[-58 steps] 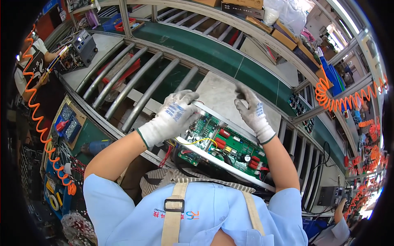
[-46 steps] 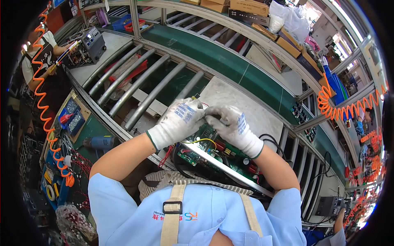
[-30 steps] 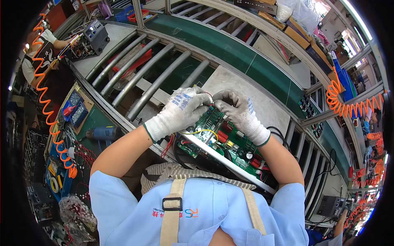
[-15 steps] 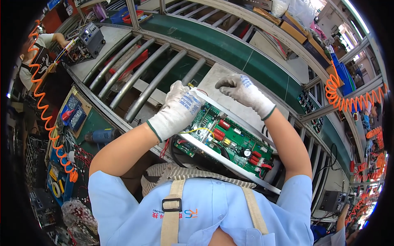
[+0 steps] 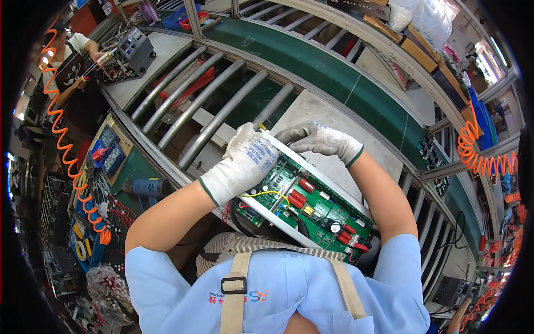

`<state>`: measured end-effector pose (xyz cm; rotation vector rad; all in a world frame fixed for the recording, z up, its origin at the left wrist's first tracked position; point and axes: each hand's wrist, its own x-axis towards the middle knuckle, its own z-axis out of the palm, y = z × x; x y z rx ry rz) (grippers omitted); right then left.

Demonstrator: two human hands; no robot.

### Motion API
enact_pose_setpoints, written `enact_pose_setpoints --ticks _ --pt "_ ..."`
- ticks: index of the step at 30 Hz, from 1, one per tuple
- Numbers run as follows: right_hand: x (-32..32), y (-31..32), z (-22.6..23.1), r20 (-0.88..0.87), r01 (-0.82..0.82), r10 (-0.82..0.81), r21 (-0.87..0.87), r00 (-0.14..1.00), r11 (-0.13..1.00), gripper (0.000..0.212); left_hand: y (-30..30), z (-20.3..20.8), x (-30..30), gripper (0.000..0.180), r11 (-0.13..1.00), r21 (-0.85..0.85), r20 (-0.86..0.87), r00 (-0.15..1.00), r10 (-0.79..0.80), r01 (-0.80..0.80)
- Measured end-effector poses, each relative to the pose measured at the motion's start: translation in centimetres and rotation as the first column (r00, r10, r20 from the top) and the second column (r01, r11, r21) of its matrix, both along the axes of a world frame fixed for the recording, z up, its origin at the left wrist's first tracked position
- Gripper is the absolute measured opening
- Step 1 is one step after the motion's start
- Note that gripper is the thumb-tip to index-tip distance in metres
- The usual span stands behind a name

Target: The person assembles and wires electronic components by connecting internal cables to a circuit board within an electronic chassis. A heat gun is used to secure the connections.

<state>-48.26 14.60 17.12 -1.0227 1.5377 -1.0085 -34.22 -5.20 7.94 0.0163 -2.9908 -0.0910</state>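
Nearest, the person's light blue shirt with tan apron straps fills the lower edge, both bare forearms rising from it. Just beyond lies the green circuit board in its white frame, tilted, its near end toward the chest and its far end up by the gloves.

Compared with half a second ago, the right hand has come down from the grey counter slab and now sits at the board's far corner, fingers curled over the white frame edge. The left hand has barely moved: it stays clamped on the board's far left end, gloved fingers wrapped round the frame, covering that corner. So both hands are closed on the same board, left and right almost touching at its far end, with the board stretching back toward the body beneath them. A yellow wire loops across the board just near the left glove.

To the left, a blue power drill lies on the green side shelf, and an orange coiled hose hangs further left. Beyond the hands: the grey counter slab, steel rollers, then the green conveyor belt. Far left, another person works at a bench.
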Motion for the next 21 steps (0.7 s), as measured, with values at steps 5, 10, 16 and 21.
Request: enact_pose_setpoints --ticks 5,10,16,21 --pt "0.1 -0.3 -0.2 -0.081 0.024 -0.024 -0.008 0.996 1.0 0.034 0.5 1.7 0.4 0.011 0.991 0.135 -0.051 0.999 -0.014 0.021" --pt "0.7 -0.6 -0.1 -0.186 0.107 -0.105 -0.002 0.977 0.994 0.032 1.1 7.8 0.4 0.042 0.865 0.473 0.309 0.951 0.015 -0.167" --pt "0.9 -1.5 0.3 -0.143 0.068 -0.066 0.01 0.988 0.998 0.032 -0.7 -1.1 0.1 0.007 0.989 0.144 -0.123 0.991 0.044 -0.026" --pt "0.3 -0.6 -0.8 -0.063 0.113 -0.115 -0.033 0.991 0.993 0.032 2.3 12.6 0.8 0.029 0.921 -0.174 0.358 0.893 -0.271 0.349"
